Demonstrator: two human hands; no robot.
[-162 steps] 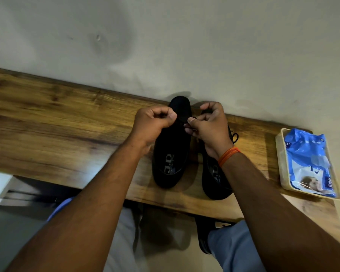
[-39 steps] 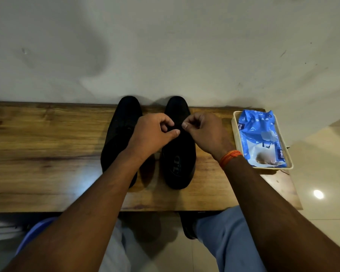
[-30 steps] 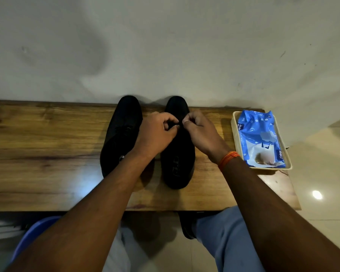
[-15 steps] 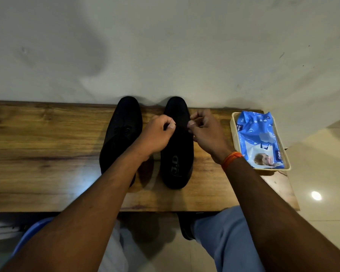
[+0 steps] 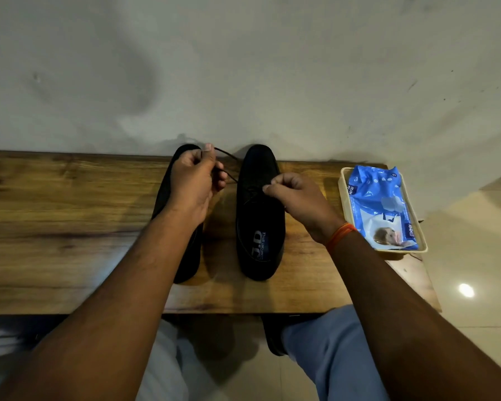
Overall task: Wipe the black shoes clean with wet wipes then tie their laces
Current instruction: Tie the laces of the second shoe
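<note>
A pale wall [image 5: 272,68] fills the upper half of the view, and below it a wooden tabletop [image 5: 55,227] runs from the left edge to just past the middle right. Two black shoes stand side by side on it, toes to the wall. The left shoe [image 5: 185,256] is mostly covered by the left forearm; the right shoe [image 5: 259,227] is in plain sight, its insole showing a blue label. At the right end of the tabletop a cream tray [image 5: 343,198] holds a blue pack of wet wipes [image 5: 379,204] (a child's picture on the wrapper). The left hand [image 5: 195,182] is closed, thumb and fingers pinching a black lace [image 5: 229,164] that stretches taut from it toward the right shoe. The right hand [image 5: 298,198] is closed too, fingertips pinched over the shoe's lacing; it probably grips the other lace end, though that end is too dark to make out. An orange band [image 5: 339,235] circles the right wrist.
</note>
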